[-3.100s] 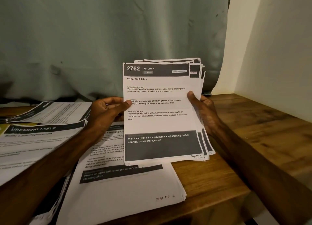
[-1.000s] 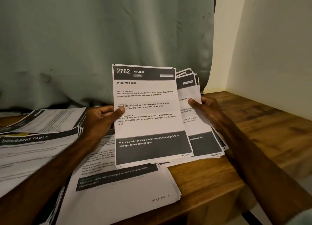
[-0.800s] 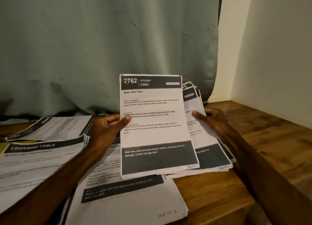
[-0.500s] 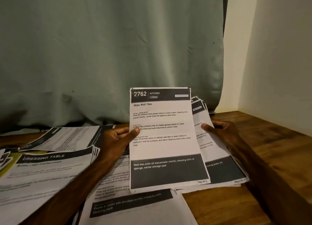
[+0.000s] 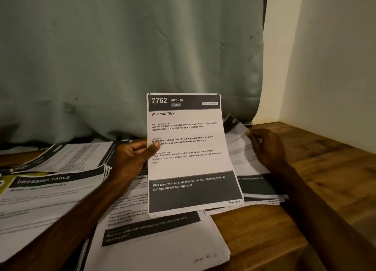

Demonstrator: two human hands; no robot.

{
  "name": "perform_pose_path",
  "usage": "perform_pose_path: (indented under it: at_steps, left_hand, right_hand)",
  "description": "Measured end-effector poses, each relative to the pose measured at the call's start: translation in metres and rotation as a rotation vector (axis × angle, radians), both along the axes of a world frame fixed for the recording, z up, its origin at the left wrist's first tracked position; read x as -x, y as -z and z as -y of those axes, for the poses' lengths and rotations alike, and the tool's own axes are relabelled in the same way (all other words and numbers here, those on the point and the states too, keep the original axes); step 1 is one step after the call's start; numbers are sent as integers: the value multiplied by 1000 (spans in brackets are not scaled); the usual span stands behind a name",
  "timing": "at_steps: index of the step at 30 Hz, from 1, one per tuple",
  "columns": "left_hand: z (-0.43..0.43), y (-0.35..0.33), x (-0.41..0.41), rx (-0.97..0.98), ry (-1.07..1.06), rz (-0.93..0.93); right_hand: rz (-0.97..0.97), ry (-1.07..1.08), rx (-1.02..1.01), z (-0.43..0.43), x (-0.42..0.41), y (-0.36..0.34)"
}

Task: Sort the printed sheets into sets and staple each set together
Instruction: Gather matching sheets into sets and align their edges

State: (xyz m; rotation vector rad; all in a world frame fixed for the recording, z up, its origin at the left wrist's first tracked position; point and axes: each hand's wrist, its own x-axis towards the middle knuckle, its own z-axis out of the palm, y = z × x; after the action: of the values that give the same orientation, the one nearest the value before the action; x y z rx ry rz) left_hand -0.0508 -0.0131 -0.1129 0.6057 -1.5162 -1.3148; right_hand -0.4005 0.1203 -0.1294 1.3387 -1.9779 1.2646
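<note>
My left hand pinches the left edge of a single printed sheet headed "2762 KITCHEN, Wipe Wall Tiles", held upright in front of me. To its right, my right hand grips a small stack of similar sheets, tilted down toward the table and partly hidden behind the single sheet. Beneath the held sheet lies a pile of pages marked "page no 1" in handwriting. No stapler is in view.
More printed stacks lie at the left, the nearest headed "DRESSING TABLE", another behind it. They rest on a wooden table. A green curtain hangs behind and a cream wall closes the right side.
The top sheet has been slid off the stack to the left in my left hand. My right hand has carried the remaining stack rightward and lowered it toward the table. The view has tilted up.
</note>
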Motion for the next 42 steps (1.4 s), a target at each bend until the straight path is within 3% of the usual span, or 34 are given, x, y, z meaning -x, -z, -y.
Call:
perform_pose_path:
  at_steps: [6, 10, 29, 38, 42]
  left_hand:
    - [9, 1, -3, 0, -21, 25]
    - [13, 2, -4, -14, -10, 26]
    - [21, 6, -4, 7, 12, 32]
    - [13, 13, 4, 65, -77, 66]
    - [10, 14, 10, 9, -84, 39]
  right_hand:
    - [146, -184, 405, 0, -7, -10]
    - [462, -315, 520, 0, -7, -16]
    - [723, -388, 520, -5, -28, -28]
    - [800, -487, 294, 13, -55, -25]
    - [860, -534, 289, 15, -62, -23]
